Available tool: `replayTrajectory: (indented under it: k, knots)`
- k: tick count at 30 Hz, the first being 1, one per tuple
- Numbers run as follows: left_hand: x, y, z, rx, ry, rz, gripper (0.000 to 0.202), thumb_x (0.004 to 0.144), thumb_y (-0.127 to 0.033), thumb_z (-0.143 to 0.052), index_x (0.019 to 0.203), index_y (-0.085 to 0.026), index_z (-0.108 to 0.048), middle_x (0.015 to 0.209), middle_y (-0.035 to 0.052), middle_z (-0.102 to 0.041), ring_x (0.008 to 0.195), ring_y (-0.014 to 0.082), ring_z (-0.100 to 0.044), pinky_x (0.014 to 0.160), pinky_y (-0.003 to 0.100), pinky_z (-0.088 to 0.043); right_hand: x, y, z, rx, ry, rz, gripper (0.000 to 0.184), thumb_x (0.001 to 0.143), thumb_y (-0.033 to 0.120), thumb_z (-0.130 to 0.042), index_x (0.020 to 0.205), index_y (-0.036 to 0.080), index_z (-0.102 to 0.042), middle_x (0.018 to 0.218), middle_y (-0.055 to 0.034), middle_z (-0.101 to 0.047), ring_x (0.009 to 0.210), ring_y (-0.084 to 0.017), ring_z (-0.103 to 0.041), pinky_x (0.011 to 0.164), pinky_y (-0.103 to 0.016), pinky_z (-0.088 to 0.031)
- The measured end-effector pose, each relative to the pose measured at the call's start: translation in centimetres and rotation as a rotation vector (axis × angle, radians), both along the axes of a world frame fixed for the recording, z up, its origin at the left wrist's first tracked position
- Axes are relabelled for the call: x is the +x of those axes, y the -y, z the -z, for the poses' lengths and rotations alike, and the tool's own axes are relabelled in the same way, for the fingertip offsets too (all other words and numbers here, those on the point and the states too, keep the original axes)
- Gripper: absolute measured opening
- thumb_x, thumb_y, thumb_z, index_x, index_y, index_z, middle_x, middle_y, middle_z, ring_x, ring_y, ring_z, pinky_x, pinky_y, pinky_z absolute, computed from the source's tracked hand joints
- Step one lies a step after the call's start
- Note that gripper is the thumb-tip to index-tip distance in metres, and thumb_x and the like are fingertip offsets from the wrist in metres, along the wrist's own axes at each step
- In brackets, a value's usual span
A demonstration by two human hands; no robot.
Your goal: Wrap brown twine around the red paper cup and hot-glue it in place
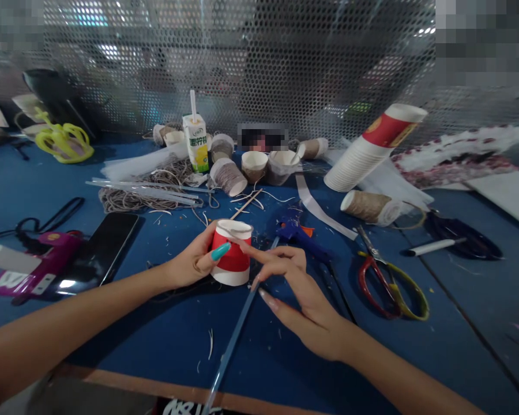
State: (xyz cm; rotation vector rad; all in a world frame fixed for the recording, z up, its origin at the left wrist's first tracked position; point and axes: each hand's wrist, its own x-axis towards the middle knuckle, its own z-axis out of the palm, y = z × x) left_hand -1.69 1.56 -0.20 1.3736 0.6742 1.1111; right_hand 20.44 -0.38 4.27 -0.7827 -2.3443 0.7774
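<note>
My left hand [196,259] is closed round a red and white paper cup [230,268], held low over the blue table. The thumb, with a long turquoise nail, presses on the cup's side. My right hand [300,300] has its fingers stretched apart, and its index fingertip reaches the cup just under the rim. Whether that finger presses something there, I cannot tell. Beyond the right hand lies a blue glue gun [305,233]. From it a long translucent glue stick [233,340] runs under the right fingers to the table's front edge.
Scissors [384,288] lie to the right, beside a white pen [435,246]. Behind stand stacked paper cups [363,155], twine-wrapped cups [229,176] and a drink carton [196,144]. A black phone [108,248] and a purple glue gun [47,262] lie at left. A perforated metal screen [177,63] closes the back.
</note>
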Motion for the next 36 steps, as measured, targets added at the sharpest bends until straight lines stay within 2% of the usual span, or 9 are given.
replayTrajectory:
  k: [3, 10, 15, 21, 27, 31, 36]
  knots:
    - [0.0, -0.1, 0.3, -0.015, -0.003, -0.011, 0.054, 0.079, -0.057, -0.061, 0.119, -0.022, -0.052, 0.117, 0.0098, -0.062, 0.103, 0.0222, -0.059, 0.088, 0.030, -0.048, 0.3, -0.2, 0.2, -0.051, -0.026, 0.013, 0.022, 0.085, 0.009, -0.045, 0.098, 0.027, -0.049, 0.142, 0.0008, -0.051, 0.106, -0.022, -0.047, 0.092, -0.044, -0.043]
    - [0.0, -0.1, 0.2, -0.031, -0.054, -0.042, 0.054, 0.080, -0.056, -0.059, 0.119, -0.020, -0.053, 0.110, 0.0091, -0.063, 0.098, 0.0210, -0.059, 0.085, 0.029, -0.048, 0.8, -0.4, 0.7, -0.115, -0.081, 0.015, 0.019, 0.087, 0.012, -0.045, 0.098, 0.028, -0.050, 0.141, 0.0012, -0.051, 0.110, -0.022, -0.045, 0.093, -0.045, -0.042]
    - [-0.1, 0.0, 0.3, -0.056, -0.038, -0.033, 0.053, 0.080, -0.055, -0.060, 0.119, -0.020, -0.053, 0.107, 0.0075, -0.064, 0.096, 0.0192, -0.060, 0.083, 0.027, -0.048, 0.8, -0.6, 0.6, -0.064, -0.111, 0.036, 0.020, 0.084, 0.011, -0.047, 0.095, 0.027, -0.052, 0.135, -0.0005, -0.057, 0.106, -0.023, -0.048, 0.091, -0.046, -0.044]
    - [-0.1, -0.1, 1.1, -0.084, 0.041, -0.022, 0.049, 0.082, -0.050, -0.061, 0.121, -0.020, -0.056, 0.116, 0.0103, -0.065, 0.105, 0.0233, -0.061, 0.092, 0.033, -0.048, 1.1, -0.9, 0.6, -0.024, -0.196, 0.040, 0.013, 0.084, 0.016, -0.048, 0.090, 0.026, -0.055, 0.127, -0.0015, -0.064, 0.101, -0.024, -0.051, 0.087, -0.046, -0.045]
    - [-0.1, 0.0, 0.6, -0.094, 0.074, 0.012, 0.044, 0.081, -0.045, -0.064, 0.118, -0.021, -0.058, 0.121, 0.0098, -0.065, 0.110, 0.0238, -0.061, 0.096, 0.033, -0.047, 1.3, -1.1, 0.9, 0.035, -0.195, 0.013, 0.015, 0.085, 0.016, -0.048, 0.087, 0.026, -0.058, 0.122, -0.0005, -0.067, 0.101, -0.024, -0.051, 0.087, -0.045, -0.043]
    - [-0.1, 0.2, 0.2, -0.096, 0.057, 0.027, 0.049, 0.079, -0.049, -0.065, 0.118, -0.022, -0.057, 0.117, 0.0090, -0.066, 0.107, 0.0231, -0.062, 0.095, 0.033, -0.048, 1.2, -1.0, 0.8, -0.013, -0.209, 0.037, 0.013, 0.085, 0.018, -0.049, 0.088, 0.026, -0.059, 0.124, -0.0005, -0.066, 0.103, -0.024, -0.050, 0.088, -0.045, -0.043]
    - [-0.3, 0.2, 0.5, -0.122, 0.060, 0.020, 0.046, 0.079, -0.045, -0.065, 0.117, -0.020, -0.058, 0.115, 0.0100, -0.067, 0.104, 0.0238, -0.063, 0.093, 0.034, -0.050, 1.3, -1.0, 0.9, -0.132, -0.264, 0.057, 0.012, 0.085, 0.018, -0.050, 0.086, 0.026, -0.059, 0.122, -0.0006, -0.067, 0.107, -0.024, -0.048, 0.093, -0.047, -0.040]
